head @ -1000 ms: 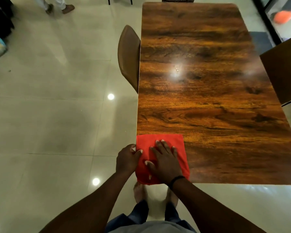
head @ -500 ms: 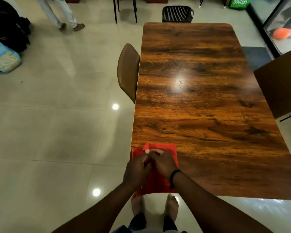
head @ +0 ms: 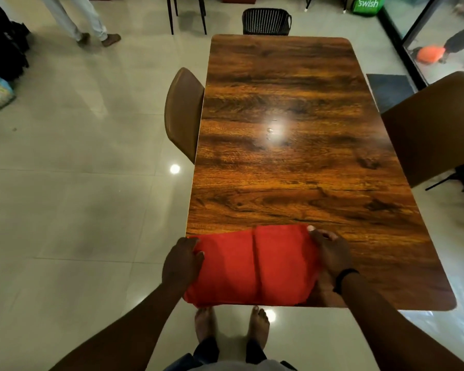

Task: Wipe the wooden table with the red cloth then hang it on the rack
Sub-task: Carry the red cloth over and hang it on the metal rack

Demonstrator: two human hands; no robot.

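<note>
The red cloth (head: 255, 266) lies spread wide over the near left corner of the glossy wooden table (head: 287, 145), with a fold line down its middle. My left hand (head: 182, 259) grips the cloth's left edge, just off the table's left side. My right hand (head: 330, 251) pinches the cloth's far right corner on the tabletop. A few small water drops (head: 269, 131) glint near the table's middle. No rack is in view.
A brown chair (head: 182, 113) is tucked against the table's left side and another brown chair (head: 434, 129) stands at the right. A black basket (head: 265, 21) sits beyond the far end. A person's legs (head: 86, 25) stand far left; bags (head: 0, 62) lie by the left edge.
The cloth was a small folded square under both hands; my hands met at its top, then pulled apart, unfolding it to about twice the width.
</note>
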